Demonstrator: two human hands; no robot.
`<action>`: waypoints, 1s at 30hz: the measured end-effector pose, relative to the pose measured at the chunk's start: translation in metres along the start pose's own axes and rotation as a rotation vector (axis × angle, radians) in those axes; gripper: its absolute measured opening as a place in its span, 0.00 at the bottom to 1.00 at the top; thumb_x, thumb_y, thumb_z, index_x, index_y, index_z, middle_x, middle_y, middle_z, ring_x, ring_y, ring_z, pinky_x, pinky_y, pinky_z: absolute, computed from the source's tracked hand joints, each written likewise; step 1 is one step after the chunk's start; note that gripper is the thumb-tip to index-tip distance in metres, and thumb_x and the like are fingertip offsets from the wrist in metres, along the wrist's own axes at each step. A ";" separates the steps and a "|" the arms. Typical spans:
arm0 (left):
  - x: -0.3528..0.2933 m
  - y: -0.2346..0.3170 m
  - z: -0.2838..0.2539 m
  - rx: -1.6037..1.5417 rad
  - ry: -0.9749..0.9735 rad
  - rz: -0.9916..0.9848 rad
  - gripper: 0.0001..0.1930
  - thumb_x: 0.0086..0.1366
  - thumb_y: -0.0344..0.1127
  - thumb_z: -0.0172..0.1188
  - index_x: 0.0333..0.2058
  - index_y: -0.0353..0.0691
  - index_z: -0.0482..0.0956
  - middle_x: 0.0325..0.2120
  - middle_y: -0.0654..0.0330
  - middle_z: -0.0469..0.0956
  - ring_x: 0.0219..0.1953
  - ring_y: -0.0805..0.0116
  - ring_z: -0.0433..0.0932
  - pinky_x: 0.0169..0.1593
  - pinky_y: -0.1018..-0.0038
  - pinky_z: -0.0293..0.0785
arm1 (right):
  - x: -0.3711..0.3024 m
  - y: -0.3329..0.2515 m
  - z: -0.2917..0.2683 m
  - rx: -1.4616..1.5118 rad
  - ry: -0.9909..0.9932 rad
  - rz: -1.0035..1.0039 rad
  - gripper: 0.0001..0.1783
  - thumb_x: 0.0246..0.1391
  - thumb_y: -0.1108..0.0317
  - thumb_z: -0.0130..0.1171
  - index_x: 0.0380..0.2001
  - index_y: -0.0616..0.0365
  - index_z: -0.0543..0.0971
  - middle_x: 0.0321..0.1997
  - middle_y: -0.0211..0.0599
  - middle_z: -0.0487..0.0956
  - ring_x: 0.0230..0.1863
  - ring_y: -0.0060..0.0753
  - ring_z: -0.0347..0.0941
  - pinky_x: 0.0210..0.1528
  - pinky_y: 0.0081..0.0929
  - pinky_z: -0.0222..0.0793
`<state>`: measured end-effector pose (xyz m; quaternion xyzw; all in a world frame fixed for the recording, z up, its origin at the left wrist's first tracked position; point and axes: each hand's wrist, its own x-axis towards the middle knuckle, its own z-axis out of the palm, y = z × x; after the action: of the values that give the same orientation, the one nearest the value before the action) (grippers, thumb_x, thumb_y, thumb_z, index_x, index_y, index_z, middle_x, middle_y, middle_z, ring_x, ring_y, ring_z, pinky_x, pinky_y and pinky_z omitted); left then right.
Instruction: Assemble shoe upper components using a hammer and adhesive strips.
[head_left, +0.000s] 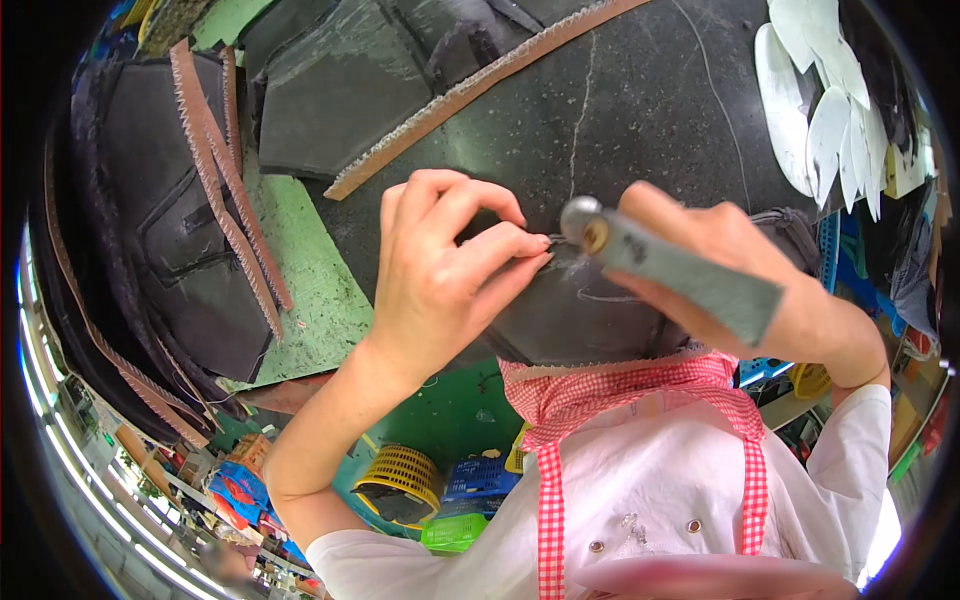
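My left hand bends over the near part of the bench, thumb and fingertips pinched at the edge of a black sheet piece. What exactly lies between those fingertips is too small to make out. Close beside them, my right hand is wrapped round a hammer. Its rounded metal face is by the left fingertips, and its flat grey tail points toward my right forearm. The hammer is slightly blurred. A loose thread or thin line curves over the black piece, which lies against my red checked apron.
A long brown zigzag-edged strip crosses the dark bench. Stacked black panels with more brown strips stand left. White leaf-shaped pieces lie far right. Below are a yellow basket and a blue crate.
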<state>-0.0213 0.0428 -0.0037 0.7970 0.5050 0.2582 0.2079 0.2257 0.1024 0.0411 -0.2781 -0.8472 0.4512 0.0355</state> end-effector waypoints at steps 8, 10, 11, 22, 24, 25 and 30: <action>-0.007 0.005 0.004 0.076 0.043 0.036 0.09 0.47 0.33 0.72 0.28 0.47 0.81 0.34 0.69 0.78 0.43 0.63 0.73 0.48 0.63 0.64 | 0.001 -0.007 0.001 0.084 -0.010 0.101 0.17 0.55 0.74 0.63 0.45 0.62 0.69 0.28 0.45 0.70 0.27 0.55 0.78 0.24 0.41 0.71; -0.005 0.011 0.004 0.152 0.053 0.100 0.09 0.49 0.33 0.70 0.30 0.47 0.81 0.35 0.69 0.78 0.43 0.63 0.73 0.49 0.62 0.64 | 0.000 -0.009 0.001 -0.014 0.046 0.037 0.17 0.55 0.72 0.64 0.44 0.63 0.69 0.29 0.46 0.69 0.25 0.55 0.76 0.25 0.43 0.70; -0.008 0.012 0.005 0.172 0.053 0.113 0.09 0.50 0.33 0.69 0.31 0.46 0.81 0.36 0.68 0.77 0.43 0.64 0.74 0.50 0.62 0.65 | 0.002 -0.010 0.004 -0.091 -0.090 0.078 0.15 0.56 0.71 0.64 0.42 0.63 0.69 0.28 0.47 0.70 0.25 0.56 0.75 0.25 0.43 0.69; -0.018 0.016 0.005 0.193 0.034 -0.020 0.22 0.49 0.43 0.74 0.41 0.45 0.80 0.41 0.60 0.73 0.48 0.58 0.71 0.54 0.57 0.63 | 0.006 -0.003 0.000 -0.175 -0.037 0.030 0.15 0.51 0.74 0.61 0.37 0.63 0.66 0.22 0.58 0.77 0.29 0.67 0.76 0.30 0.52 0.71; -0.012 0.024 0.003 0.145 0.005 -0.079 0.29 0.45 0.43 0.77 0.46 0.43 0.77 0.44 0.56 0.72 0.51 0.54 0.70 0.55 0.58 0.63 | 0.004 0.011 -0.006 -0.040 0.227 0.031 0.15 0.55 0.69 0.62 0.38 0.61 0.68 0.24 0.57 0.77 0.31 0.68 0.76 0.32 0.53 0.71; -0.006 0.030 0.008 0.131 0.008 -0.011 0.28 0.46 0.43 0.76 0.46 0.42 0.77 0.45 0.55 0.72 0.52 0.54 0.70 0.56 0.58 0.63 | 0.002 0.023 -0.014 -0.121 0.352 0.038 0.12 0.58 0.66 0.62 0.38 0.60 0.71 0.27 0.55 0.77 0.32 0.66 0.76 0.33 0.51 0.71; -0.009 0.048 0.033 -0.149 -0.076 0.254 0.22 0.52 0.33 0.72 0.47 0.44 0.78 0.40 0.56 0.79 0.47 0.52 0.78 0.51 0.60 0.74 | 0.003 0.067 -0.056 -0.352 0.623 0.161 0.13 0.62 0.62 0.59 0.43 0.59 0.73 0.41 0.46 0.74 0.45 0.55 0.74 0.47 0.45 0.69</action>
<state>0.0297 0.0128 -0.0033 0.8460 0.3712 0.2887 0.2512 0.2702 0.1748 0.0211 -0.4697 -0.8359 0.1938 0.2077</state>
